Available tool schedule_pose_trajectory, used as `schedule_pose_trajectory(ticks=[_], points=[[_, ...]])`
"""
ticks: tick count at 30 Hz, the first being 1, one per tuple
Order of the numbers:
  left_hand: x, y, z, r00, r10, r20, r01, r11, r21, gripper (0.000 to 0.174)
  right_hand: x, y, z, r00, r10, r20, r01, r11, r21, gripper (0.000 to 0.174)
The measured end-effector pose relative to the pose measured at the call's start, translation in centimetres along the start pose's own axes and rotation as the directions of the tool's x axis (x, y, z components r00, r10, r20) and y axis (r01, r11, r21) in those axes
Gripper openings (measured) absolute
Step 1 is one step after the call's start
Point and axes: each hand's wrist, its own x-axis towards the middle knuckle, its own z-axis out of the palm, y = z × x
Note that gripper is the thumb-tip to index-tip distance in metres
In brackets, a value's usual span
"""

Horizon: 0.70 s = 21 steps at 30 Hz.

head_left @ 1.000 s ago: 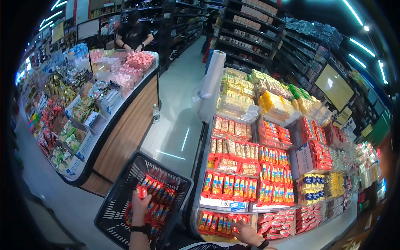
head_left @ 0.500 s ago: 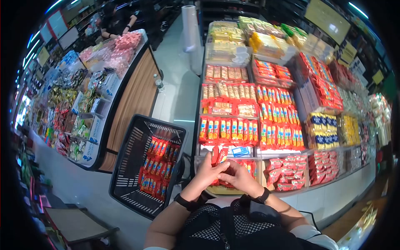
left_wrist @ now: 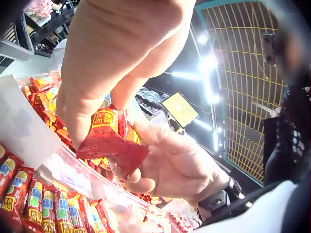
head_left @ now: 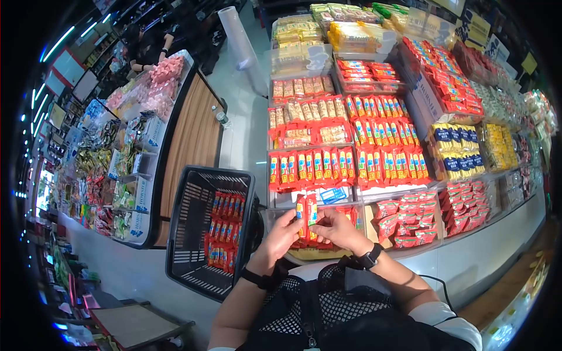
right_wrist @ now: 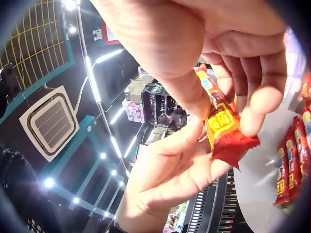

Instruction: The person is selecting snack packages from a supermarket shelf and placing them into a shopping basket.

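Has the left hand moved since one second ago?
Yes. The left hand came out of the black basket and moved right, to the red snack packets.

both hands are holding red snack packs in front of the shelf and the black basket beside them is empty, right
Not empty: the head view shows the black basket holding rows of red packets. The rest stands: the left hand and the right hand hold red snack packs together in front of the shelf.
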Motion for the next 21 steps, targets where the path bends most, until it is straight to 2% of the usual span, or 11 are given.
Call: schedule_pose_trajectory(ticks=[2, 3, 4, 6, 7, 9, 10, 12, 14, 17, 21], points=[[0.5, -0.3, -0.8, 0.994, -0.020, -0.110, 0.053, 0.952, 0.300, 0.032, 0.1, -0.1, -0.7, 0.999, 0.007, -0.036, -0.008, 1.000, -0.021, 0.023], [1.0, -1.4, -1.5, 0.989, 0.115, -0.097, -0.079, 0.947, 0.312, 0.028, 0.0, 0.1, -1.2, 0.997, 0.006, -0.073, -0.010, 0.999, -0.049, 0.023], [1.5, -2.7, -2.4, 0.988, 0.110, -0.105, -0.073, 0.950, 0.304, 0.028, 0.4, 1.3, -2.0, 0.995, -0.036, -0.096, 0.028, 0.996, -0.083, 0.025], [1.8, -4.5, -3.9, 0.949, 0.268, -0.166, -0.141, 0.831, 0.537, 0.026, 0.6, 2.8, -3.0, 0.960, -0.237, -0.148, 0.197, 0.950, -0.244, 0.025], [1.8, -5.0, -4.3, 0.951, 0.229, -0.209, -0.073, 0.820, 0.568, 0.030, 0.2, 2.8, -3.4, 0.963, -0.231, -0.140, 0.192, 0.950, -0.246, 0.025], [1.7, -5.4, -4.4, 0.953, 0.179, -0.246, 0.017, 0.777, 0.630, 0.032, -1.1, 2.1, -3.8, 0.982, -0.053, -0.182, -0.052, 0.848, -0.528, 0.041], [1.6, -5.3, -4.2, 0.951, 0.132, -0.280, 0.103, 0.718, 0.689, 0.034, -1.4, 2.1, -3.6, 0.983, -0.049, -0.179, -0.054, 0.846, -0.530, 0.041], [2.1, -5.6, -4.1, 0.946, 0.113, -0.305, 0.156, 0.665, 0.730, 0.041, -1.9, 2.0, -2.6, 0.996, 0.061, -0.069, -0.091, 0.718, -0.690, 0.046], [3.3, -6.7, -4.9, 0.974, 0.096, -0.206, 0.147, 0.421, 0.895, 0.046, -1.9, 0.6, -1.8, 0.996, 0.093, 0.001, -0.068, 0.738, -0.672, 0.044], [4.8, -7.4, -4.9, 0.977, 0.019, -0.214, 0.187, 0.415, 0.891, 0.047, 1.0, 4.2, -1.5, 0.988, -0.136, 0.078, 0.150, 0.670, -0.727, 0.036], [5.8, -7.4, -4.0, 0.966, 0.038, -0.255, 0.213, 0.438, 0.874, 0.044, 3.5, 5.6, 0.1, 0.999, -0.024, 0.046, 0.051, 0.585, -0.809, 0.029]])
